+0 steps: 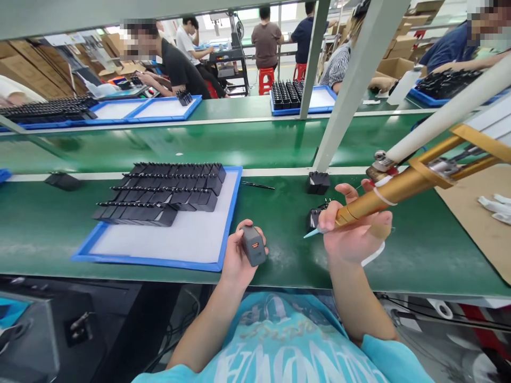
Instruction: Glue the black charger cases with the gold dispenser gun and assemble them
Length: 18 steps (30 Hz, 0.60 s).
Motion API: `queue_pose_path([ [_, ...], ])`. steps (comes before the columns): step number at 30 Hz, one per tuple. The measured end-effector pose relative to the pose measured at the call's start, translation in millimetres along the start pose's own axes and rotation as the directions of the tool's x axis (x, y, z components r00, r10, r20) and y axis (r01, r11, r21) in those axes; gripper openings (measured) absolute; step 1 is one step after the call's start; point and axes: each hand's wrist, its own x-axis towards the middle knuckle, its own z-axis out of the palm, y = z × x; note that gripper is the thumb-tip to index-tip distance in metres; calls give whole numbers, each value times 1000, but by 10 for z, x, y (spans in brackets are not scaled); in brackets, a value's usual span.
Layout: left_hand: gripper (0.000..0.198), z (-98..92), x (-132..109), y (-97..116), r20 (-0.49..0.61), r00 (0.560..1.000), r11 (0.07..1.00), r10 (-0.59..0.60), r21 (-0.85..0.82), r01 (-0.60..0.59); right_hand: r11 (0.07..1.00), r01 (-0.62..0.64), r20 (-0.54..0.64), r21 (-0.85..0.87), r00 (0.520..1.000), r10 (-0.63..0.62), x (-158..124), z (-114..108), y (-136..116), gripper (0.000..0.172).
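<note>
The person wears a turquoise T-shirt (279, 340) with short, loose sleeves, the right sleeve (393, 356) and the left sleeve (167, 374) both plain in the same colour. Big white capital letters (247, 360) run across the front, too distorted to read for certain. Beside them curves a line of small tan lettering (275, 334), then a darker blue-grey printed patch (275, 307) with pale shapes. The forearms, left hand (239, 259) and right hand (349, 246) are bare.

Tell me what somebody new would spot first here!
Probably the big gold tube with a pale blue tip, in the right hand. Next comes the small dark box in the left hand. Beside that hand, a blue-edged tray holds rows of black blocks.
</note>
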Motion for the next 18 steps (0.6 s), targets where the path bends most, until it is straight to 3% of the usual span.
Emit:
queue_pose_path([
  [6,26,-97,-37,44,165,962,961,216,139,-239,1000,10,-5,7,1000,-10,15,-3,-3,43],
  [12,27,-181,-27,101,237,924,915,300,201,-349,1000,15,-15,-18,1000,-16,18,-12,1,44],
  [15,33,-276,-35,217,217,938,881,270,336,-332,1000,4,-20,-15,1000,-4,16,-12,-7,43],
  [18,40,-445,-40,414,187,979,804,83,568,-176,1000,-18,-34,4,999,18,9,-9,-23,44],
])
